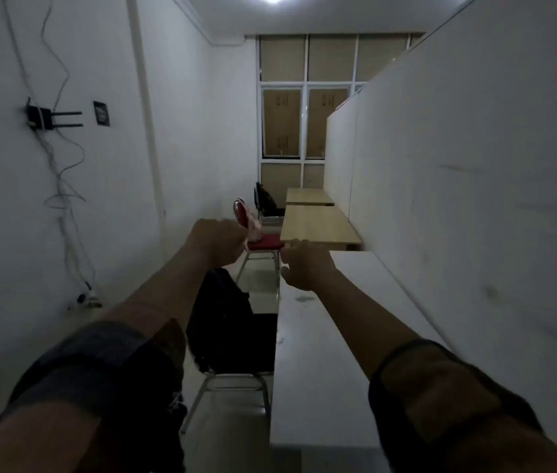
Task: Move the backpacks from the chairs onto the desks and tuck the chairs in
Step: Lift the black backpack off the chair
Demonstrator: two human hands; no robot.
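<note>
Backpacks wait on three chairs along the left edge of a row of desks. Nearest, at about 6 o'clock from frame centre, a black backpack (226, 319) slumps on a metal-legged chair (236, 377) drawn just beside the white desk (321, 353). Farther off, near 12 o'clock of that, a pale pink bag (255, 228) leans on a red chair (263, 242) beside a wooden desk (319, 225), and another dark backpack (267, 199) sits on a third chair by the far wooden desk (308, 196).

Both arms reach forward. The left hand (217, 242) is curled into a loose fist and holds nothing that I can see; the right hand (304, 268) hovers over the white desk's far left corner with fingers bent, and whether it grips the edge cannot be told through the blur.

My judgement: the black backpack is soft fabric, sagging, probably of moderate weight, not fragile or slippery. Its top loop or a shoulder strap would be the best hold, though neither shows clearly in the dark. Lifted by loose cloth, it would droop and could snag the chair back.
</note>
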